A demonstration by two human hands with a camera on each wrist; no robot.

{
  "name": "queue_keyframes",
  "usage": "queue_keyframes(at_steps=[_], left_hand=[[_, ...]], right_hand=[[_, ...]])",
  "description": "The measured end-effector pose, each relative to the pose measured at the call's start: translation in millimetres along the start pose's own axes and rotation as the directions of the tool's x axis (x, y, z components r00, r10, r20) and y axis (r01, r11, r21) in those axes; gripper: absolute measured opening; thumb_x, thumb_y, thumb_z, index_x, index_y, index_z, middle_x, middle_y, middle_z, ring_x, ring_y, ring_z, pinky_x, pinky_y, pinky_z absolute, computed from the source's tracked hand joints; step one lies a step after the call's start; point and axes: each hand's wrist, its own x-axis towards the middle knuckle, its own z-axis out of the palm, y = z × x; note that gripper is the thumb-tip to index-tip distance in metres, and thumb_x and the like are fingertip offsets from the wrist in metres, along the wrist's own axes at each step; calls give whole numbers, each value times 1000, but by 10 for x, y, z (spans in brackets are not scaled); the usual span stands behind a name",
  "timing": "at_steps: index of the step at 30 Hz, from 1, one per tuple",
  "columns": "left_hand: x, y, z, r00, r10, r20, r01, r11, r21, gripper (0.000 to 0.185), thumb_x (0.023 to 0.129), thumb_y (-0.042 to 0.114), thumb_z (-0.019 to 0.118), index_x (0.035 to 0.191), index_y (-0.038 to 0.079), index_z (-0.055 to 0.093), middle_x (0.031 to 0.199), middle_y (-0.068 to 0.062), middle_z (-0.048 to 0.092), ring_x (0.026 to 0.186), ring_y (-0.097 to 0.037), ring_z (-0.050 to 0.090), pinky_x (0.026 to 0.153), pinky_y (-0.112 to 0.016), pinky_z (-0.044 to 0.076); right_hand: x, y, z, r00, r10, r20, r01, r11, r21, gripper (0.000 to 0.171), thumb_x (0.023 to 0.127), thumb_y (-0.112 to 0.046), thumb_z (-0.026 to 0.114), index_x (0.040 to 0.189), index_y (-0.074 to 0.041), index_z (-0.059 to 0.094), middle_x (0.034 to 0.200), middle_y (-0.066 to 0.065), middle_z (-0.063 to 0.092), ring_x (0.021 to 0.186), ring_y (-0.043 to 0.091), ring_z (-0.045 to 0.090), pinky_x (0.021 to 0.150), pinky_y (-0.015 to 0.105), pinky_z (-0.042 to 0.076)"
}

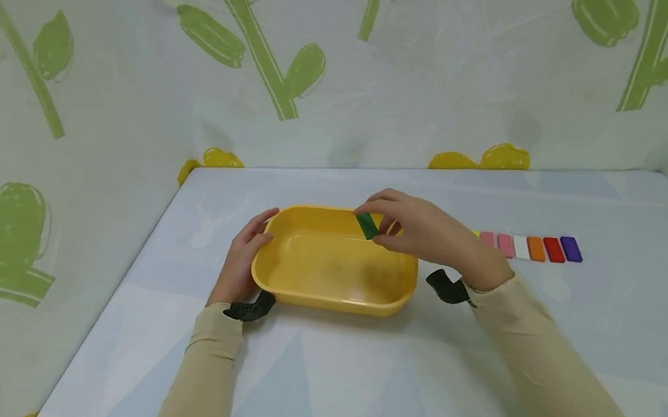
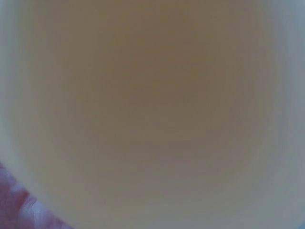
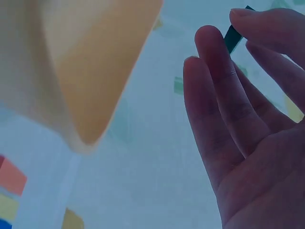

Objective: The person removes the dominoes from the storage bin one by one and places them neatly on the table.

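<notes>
A yellow rectangular tub [image 1: 331,294] stands on the table in the head view. My left hand [image 1: 242,258] rests against its left wall with fingers curled on the rim. My right hand [image 1: 427,232] hovers over the tub's far right corner and pinches a small green block [image 1: 366,226] between thumb and fingertips. The right wrist view shows the green block [image 3: 233,36] at my fingertips [image 3: 248,16] and the tub's wall [image 3: 95,71] beside them. The left wrist view is filled by the blurred yellow tub wall [image 2: 152,105].
A row of several flat coloured blocks [image 1: 530,247], pink through white, orange, red and purple, lies on the table to the right of the tub. Flower-printed cloth walls [image 1: 136,67] enclose the table on the left and behind. The table's left edge [image 1: 125,279] runs close to the tub.
</notes>
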Motion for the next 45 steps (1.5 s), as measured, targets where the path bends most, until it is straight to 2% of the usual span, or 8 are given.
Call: queue_keyframes(at_steps=[11, 18, 21, 26, 29, 33, 38, 45], left_hand=[[35, -47, -31, 1000, -3, 4, 4, 1000, -28, 43, 93, 17, 43, 135, 20, 38, 134, -1, 39, 116, -26, 44, 89, -29, 44], [75, -137, -64, 1000, 18, 17, -17, 998, -55, 43, 93, 16, 42, 136, 19, 37, 134, -3, 39, 118, -28, 42, 91, -33, 42], [74, -145, -61, 1000, 20, 20, -19, 998, -56, 43, 94, 15, 40, 136, 18, 36, 135, -3, 38, 118, -29, 41, 91, -33, 42], [56, -108, -50, 1000, 13, 22, -12, 998, -59, 43, 94, 13, 39, 137, 17, 35, 136, -3, 38, 118, -28, 41, 91, -32, 42], [45, -82, -37, 1000, 8, 18, -7, 999, -53, 43, 94, 14, 40, 137, 18, 35, 135, -2, 38, 117, -27, 42, 91, -31, 42], [38, -35, -7, 1000, 10, 24, -8, 999, -50, 43, 94, 14, 40, 136, 18, 36, 135, -3, 38, 117, -26, 42, 92, -31, 42], [19, 5, 19, 999, 14, 31, -13, 999, -41, 42, 95, 13, 37, 137, 17, 35, 136, -4, 37, 119, -29, 40, 94, -35, 39], [-2, 0, 5, 999, 21, 26, -20, 999, -28, 43, 95, 12, 37, 138, 15, 33, 137, -5, 36, 119, -29, 39, 95, -34, 39]], right_hand=[[-455, 190, -238, 988, 109, -111, -108, 994, 11, 42, 80, -9, 66, 119, -13, 54, 119, -2, 49, 85, 10, 58, 72, 27, 51], [-686, 372, -295, 982, 128, -139, -134, 990, -40, 44, 77, -3, 66, 119, -12, 54, 116, -2, 50, 84, 9, 58, 71, 26, 52], [-788, 430, -311, 973, 176, -151, -184, 982, -42, 45, 77, -4, 67, 119, -13, 54, 113, -2, 51, 84, 9, 57, 70, 26, 52], [-917, 475, -339, 939, 305, -158, -310, 951, -4, 48, 77, -6, 67, 121, -16, 52, 107, -2, 54, 84, 12, 58, 71, 28, 52], [-982, 482, -383, 918, 366, -153, -362, 931, 54, 47, 80, -8, 65, 123, -17, 50, 104, 2, 56, 85, 18, 59, 70, 29, 52], [-1085, 511, -463, 890, 420, -175, -416, 907, 63, 47, 82, -16, 64, 125, -21, 48, 110, 1, 55, 88, 21, 59, 69, 30, 52], [-1204, 589, -577, 853, 481, -203, -486, 874, 26, 48, 83, -22, 62, 128, -25, 46, 114, 2, 52, 92, 25, 57, 62, 31, 50], [-1371, 742, -695, 796, 566, -214, -570, 820, 45, 51, 86, -33, 57, 132, -21, 41, 126, 11, 42, 101, 32, 52, 72, 46, 50]])
